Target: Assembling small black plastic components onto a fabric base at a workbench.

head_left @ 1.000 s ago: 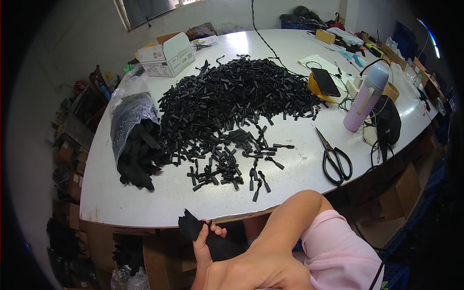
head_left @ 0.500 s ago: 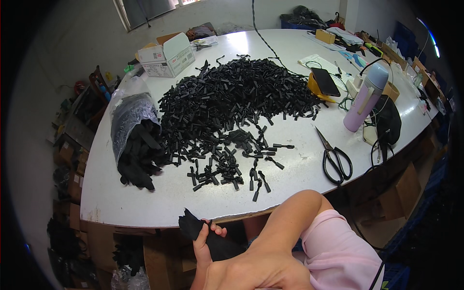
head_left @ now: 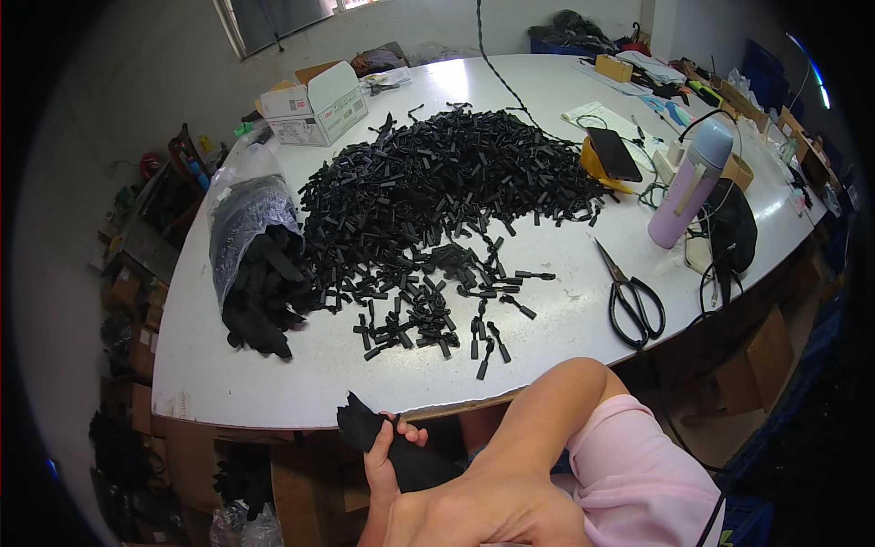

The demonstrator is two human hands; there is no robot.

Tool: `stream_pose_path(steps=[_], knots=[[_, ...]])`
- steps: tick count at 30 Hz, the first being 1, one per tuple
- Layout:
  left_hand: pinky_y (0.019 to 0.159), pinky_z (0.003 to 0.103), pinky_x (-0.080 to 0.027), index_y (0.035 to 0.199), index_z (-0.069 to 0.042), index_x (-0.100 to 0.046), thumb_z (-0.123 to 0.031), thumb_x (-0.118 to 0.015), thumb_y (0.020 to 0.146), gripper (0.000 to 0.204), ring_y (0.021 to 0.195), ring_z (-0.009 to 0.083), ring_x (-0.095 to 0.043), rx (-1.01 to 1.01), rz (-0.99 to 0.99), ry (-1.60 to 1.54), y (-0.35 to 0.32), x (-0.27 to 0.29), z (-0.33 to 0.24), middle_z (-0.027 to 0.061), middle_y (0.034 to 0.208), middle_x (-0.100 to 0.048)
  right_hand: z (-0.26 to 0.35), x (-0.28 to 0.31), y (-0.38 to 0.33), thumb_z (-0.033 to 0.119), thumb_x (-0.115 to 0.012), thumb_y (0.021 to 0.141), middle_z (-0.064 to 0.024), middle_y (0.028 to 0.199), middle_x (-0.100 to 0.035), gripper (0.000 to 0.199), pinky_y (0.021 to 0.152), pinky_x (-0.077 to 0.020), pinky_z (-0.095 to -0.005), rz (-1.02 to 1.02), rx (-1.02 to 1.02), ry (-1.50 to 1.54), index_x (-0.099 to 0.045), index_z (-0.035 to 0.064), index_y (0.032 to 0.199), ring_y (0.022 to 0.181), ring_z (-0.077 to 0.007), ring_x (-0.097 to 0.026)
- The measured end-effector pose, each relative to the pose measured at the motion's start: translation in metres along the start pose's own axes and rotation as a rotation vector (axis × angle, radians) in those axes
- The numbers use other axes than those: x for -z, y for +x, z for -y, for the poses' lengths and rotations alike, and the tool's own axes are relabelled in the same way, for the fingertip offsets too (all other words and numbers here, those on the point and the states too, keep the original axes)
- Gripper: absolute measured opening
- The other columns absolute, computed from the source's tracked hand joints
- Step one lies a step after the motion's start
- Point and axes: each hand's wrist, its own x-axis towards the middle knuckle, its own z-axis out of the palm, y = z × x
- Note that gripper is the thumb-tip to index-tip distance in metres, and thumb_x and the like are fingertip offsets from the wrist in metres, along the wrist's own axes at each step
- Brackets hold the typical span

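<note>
At the table's near edge my left hand [head_left: 386, 453] is closed round a bundle of black fabric strips [head_left: 363, 423], the thumb pressed on it and the fingertips curled over its far side. The rest of the bundle drops toward my lap. My right hand [head_left: 497, 510] is at the lower edge, back of the hand up; its fingers are hidden, and so is anything in them. Beyond, a wide heap of small black zipper pulls [head_left: 456, 173] covers the middle of the white table [head_left: 264, 392], with several strays in front.
A clear plastic bag [head_left: 251, 214] spills black strips [head_left: 260, 301] at the left. To the right lie black-handled scissors [head_left: 635, 305], a lilac flask [head_left: 679, 201], and a phone [head_left: 613, 155] on a yellow stand. A white carton [head_left: 324, 114] stands at the back left; a cord hangs over the heap.
</note>
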Motion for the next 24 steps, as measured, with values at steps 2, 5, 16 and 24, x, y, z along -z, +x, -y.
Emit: stream_pose_path(steps=[2,5,16,24], knots=[[0.074,0.032,-0.045,0.089,-0.009,-0.047,-0.014,-0.046,0.084,0.007,0.069,0.0149,-0.048,-0.001,0.000,0.002,0.000,0.000,0.000,0.0040,0.074,-0.046,0.000,0.000,0.000,0.034,-0.060,0.073,-0.0225,0.082,-0.058,0.063,0.051,-0.0460,-0.0283,0.001,-0.001,-0.001,-0.044,-0.0183,0.102,0.066,-0.0237,-0.060],[0.073,0.032,-0.045,0.089,-0.009,-0.047,-0.013,-0.047,0.084,0.007,0.069,0.0149,-0.048,0.000,0.000,0.000,0.000,0.000,0.000,0.0040,0.074,-0.046,0.002,0.002,0.000,0.035,-0.059,0.074,-0.0224,0.083,-0.058,0.062,0.051,-0.0458,-0.0279,-0.006,0.053,-0.001,-0.044,-0.0181,0.102,0.066,-0.0234,-0.060],[0.074,0.030,-0.043,0.089,-0.008,-0.048,-0.012,-0.047,0.083,0.007,0.068,0.0150,-0.048,-0.040,-0.029,0.028,-0.003,0.026,-0.008,0.0043,0.074,-0.047,-0.007,0.022,0.000,0.051,-0.036,0.081,-0.0166,0.091,-0.058,0.060,0.071,-0.0462,-0.0304,-0.136,-0.105,-0.071,-0.051,-0.0027,0.105,0.083,-0.0227,-0.057],[0.074,0.030,-0.043,0.089,-0.007,-0.048,-0.011,-0.047,0.083,0.007,0.067,0.0153,-0.049,-0.201,-0.085,0.187,-0.009,0.034,-0.014,0.0047,0.074,-0.047,-0.001,0.020,-0.027,0.059,-0.037,0.076,-0.0235,0.100,-0.054,0.080,0.084,-0.0413,-0.0332,-0.338,-0.129,-0.271,-0.040,-0.0138,0.111,0.094,-0.0281,-0.055]])
